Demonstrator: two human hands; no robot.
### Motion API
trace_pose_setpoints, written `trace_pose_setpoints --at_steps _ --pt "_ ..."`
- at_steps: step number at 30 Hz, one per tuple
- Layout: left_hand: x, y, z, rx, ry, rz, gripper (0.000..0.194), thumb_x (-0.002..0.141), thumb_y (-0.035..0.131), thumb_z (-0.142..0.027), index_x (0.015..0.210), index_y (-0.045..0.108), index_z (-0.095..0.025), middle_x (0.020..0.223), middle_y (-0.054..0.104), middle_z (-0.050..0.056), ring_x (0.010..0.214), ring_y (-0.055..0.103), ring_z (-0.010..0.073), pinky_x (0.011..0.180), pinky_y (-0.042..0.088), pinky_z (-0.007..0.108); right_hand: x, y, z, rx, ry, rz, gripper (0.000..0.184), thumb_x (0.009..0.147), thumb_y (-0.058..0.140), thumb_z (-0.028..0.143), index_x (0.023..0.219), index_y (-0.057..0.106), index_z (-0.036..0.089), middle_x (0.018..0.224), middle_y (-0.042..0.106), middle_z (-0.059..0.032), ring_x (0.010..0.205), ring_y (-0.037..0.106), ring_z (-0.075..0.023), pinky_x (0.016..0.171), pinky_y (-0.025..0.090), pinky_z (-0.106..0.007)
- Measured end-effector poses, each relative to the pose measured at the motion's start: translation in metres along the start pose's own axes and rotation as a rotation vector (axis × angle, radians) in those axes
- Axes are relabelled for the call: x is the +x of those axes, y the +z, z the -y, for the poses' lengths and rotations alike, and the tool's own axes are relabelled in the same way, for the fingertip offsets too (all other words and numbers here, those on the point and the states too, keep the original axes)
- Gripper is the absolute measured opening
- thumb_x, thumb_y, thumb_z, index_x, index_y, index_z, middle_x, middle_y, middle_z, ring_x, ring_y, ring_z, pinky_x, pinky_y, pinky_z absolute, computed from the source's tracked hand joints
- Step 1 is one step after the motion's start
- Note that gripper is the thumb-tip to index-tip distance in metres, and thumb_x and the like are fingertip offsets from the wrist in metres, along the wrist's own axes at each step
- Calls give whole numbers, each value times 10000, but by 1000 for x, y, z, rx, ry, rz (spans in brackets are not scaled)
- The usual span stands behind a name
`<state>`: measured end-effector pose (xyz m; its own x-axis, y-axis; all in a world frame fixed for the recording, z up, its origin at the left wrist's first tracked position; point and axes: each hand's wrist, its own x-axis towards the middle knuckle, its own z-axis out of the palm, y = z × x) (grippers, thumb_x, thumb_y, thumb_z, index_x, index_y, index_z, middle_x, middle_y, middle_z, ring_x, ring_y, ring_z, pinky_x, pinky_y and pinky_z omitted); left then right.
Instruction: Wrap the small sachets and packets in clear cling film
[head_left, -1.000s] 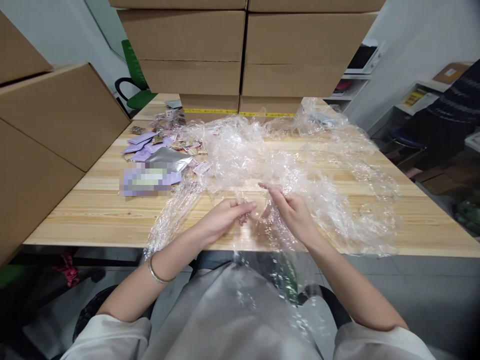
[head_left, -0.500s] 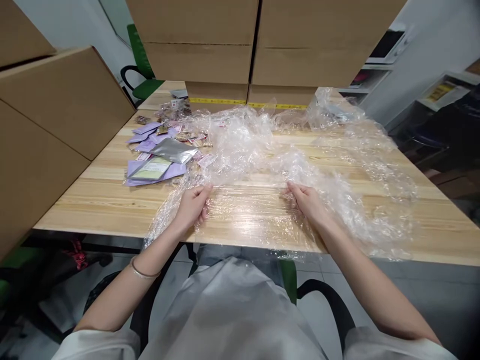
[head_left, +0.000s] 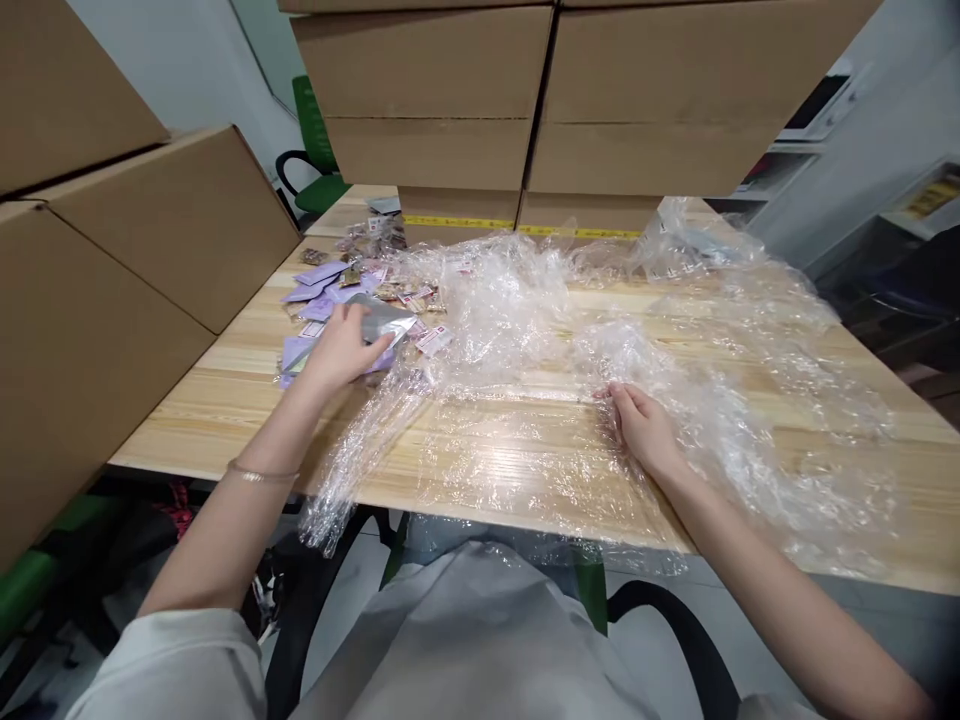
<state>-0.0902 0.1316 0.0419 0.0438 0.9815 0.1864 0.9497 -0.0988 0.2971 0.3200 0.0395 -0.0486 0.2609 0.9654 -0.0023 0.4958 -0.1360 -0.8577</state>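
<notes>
Firstly, a wooden surface (head_left: 187, 430), pale-grained, running from near to far. Stacked cardboard boxes (head_left: 435, 70), far side, a strip of yellow tape (head_left: 457, 222) across the lower ones. Further cardboard cartons (head_left: 135, 240), left. One green chair (head_left: 322, 190) with black armrest, far left, beyond the surface.

Clear plastic film, crumpled: a heap (head_left: 506, 300) at the middle, another (head_left: 735, 430) along the right. One film sheet (head_left: 517, 450), transparent, spread over the near middle and overhanging the near edge. One film bundle (head_left: 360, 450), gathered lengthwise, slanting over the near edge at left.

Purple packets (head_left: 321, 275), several, overlapping, left. One silver pouch (head_left: 379, 320), lying among the packets, just left of the heap.

Left hand (head_left: 341, 348): over the near-left part of the pouch, thumb and fingers parted; contact cannot be told. Right hand (head_left: 646, 430): thumb and forefinger pinched on the film sheet at its right side.

One small labelled packet (head_left: 435, 341), white and pink, just right of the pouch. One thin bracelet (head_left: 259, 475), left forearm.
</notes>
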Motion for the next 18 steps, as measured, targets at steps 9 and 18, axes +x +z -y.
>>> trace_pose_setpoints --at_steps 9,18 --pt "66 45 -29 424 -86 220 849 852 547 -537 1368 419 125 1262 565 381 1168 576 451 913 459 430 -4 1 3 60 64 19 459 937 454 596 670 531 232 461 452 45 455 432 -153 521 346 -299" --pt "39 -8 -2 593 175 251 519 918 384 -225 1387 423 -5 952 711 258 921 694 389 782 477 435 -6 -1 8 50 75 46 424 935 452 576 685 532 243 449 477 34 438 450 -168 506 356 -317"
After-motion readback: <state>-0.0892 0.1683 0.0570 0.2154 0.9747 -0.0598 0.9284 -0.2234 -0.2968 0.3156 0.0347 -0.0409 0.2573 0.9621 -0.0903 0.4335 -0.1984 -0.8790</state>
